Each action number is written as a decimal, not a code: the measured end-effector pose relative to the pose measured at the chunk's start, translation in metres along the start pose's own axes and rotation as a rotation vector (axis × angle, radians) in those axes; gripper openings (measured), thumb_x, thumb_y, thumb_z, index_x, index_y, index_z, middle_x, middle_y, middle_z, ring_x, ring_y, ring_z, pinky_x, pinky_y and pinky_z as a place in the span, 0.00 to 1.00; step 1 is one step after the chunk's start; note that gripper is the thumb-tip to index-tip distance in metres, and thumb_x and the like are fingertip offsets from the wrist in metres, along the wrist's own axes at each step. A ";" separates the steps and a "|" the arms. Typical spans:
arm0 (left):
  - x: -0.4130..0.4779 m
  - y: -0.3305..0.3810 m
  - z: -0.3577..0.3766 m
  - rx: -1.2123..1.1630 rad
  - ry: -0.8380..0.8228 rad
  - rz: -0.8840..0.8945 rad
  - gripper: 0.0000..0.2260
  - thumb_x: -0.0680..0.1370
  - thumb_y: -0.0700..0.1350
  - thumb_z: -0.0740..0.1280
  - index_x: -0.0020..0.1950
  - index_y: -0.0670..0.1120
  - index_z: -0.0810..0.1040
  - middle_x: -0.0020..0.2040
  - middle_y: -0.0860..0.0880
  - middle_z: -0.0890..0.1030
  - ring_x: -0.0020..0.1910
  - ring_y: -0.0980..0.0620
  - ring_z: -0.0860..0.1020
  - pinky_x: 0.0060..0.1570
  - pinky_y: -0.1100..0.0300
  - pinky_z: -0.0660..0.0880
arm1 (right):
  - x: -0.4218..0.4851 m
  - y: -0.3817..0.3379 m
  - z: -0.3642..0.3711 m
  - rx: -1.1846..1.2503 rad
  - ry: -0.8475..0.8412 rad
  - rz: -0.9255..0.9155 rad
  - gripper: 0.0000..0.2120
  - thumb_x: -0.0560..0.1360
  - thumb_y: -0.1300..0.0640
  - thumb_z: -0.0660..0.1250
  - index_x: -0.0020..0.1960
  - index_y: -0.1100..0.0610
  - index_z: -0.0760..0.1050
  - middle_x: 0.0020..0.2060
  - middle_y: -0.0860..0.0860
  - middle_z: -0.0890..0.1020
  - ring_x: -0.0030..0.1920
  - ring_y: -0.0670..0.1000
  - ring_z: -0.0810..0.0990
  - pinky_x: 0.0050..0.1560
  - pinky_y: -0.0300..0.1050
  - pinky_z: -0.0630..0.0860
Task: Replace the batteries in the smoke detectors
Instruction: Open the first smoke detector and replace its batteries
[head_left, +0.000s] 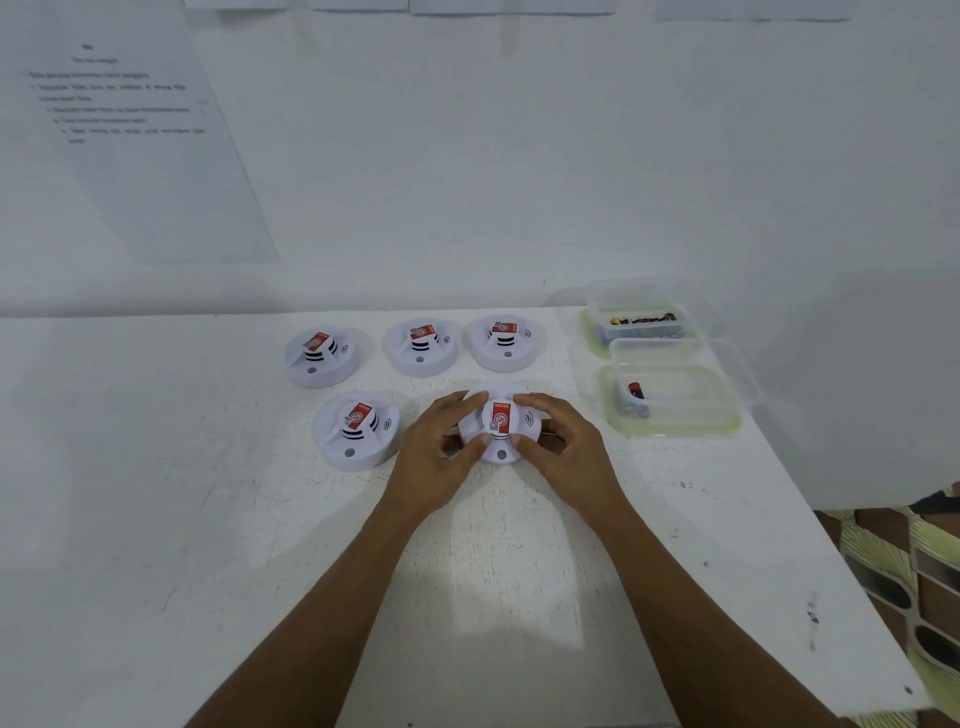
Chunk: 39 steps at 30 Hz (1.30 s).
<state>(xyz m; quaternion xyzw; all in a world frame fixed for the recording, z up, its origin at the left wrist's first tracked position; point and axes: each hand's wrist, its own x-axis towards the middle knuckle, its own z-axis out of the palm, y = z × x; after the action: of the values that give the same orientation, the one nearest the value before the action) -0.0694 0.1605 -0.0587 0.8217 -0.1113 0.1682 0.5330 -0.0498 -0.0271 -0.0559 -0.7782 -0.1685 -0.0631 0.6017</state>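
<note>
Several white round smoke detectors with red labels lie on the white table (208, 519). Three stand in a back row: one at the left (321, 356), one in the middle (422, 346), one at the right (505, 342). A fourth detector (356, 430) sits front left. The fifth detector (500, 428) is in the middle, gripped from both sides by my left hand (441, 457) and my right hand (558, 449), fingers around its rim and raised centre. It rests on or just above the table.
Two clear plastic boxes stand at the right: the far box (641, 325) holds several batteries, the near box (675, 395) holds one red-and-blue battery. A printed sheet (130, 130) hangs on the wall at the left. The table's right edge drops off beside a patterned floor.
</note>
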 end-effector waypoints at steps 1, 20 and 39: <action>0.000 0.001 0.000 -0.005 0.001 0.001 0.20 0.75 0.48 0.68 0.64 0.61 0.69 0.63 0.60 0.73 0.60 0.64 0.74 0.56 0.73 0.73 | 0.000 0.000 0.000 -0.003 0.001 -0.001 0.20 0.73 0.61 0.73 0.65 0.55 0.77 0.60 0.48 0.80 0.58 0.44 0.80 0.56 0.37 0.78; -0.001 0.003 -0.001 -0.034 -0.006 0.001 0.19 0.75 0.53 0.67 0.66 0.59 0.71 0.63 0.60 0.76 0.62 0.56 0.77 0.59 0.60 0.77 | -0.002 -0.003 0.002 -0.032 0.023 -0.019 0.19 0.73 0.62 0.73 0.63 0.52 0.76 0.58 0.44 0.80 0.57 0.40 0.79 0.54 0.34 0.77; 0.002 0.008 0.004 0.209 -0.029 -0.055 0.19 0.77 0.54 0.64 0.66 0.48 0.76 0.62 0.51 0.79 0.61 0.51 0.76 0.63 0.48 0.73 | 0.004 0.001 0.007 -0.219 0.123 -0.026 0.14 0.75 0.60 0.71 0.60 0.55 0.79 0.55 0.47 0.82 0.54 0.44 0.80 0.56 0.33 0.77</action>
<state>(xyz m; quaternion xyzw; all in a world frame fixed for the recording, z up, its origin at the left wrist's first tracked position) -0.0698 0.1536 -0.0524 0.8779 -0.0780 0.1523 0.4472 -0.0465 -0.0205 -0.0578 -0.8318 -0.1335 -0.1364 0.5213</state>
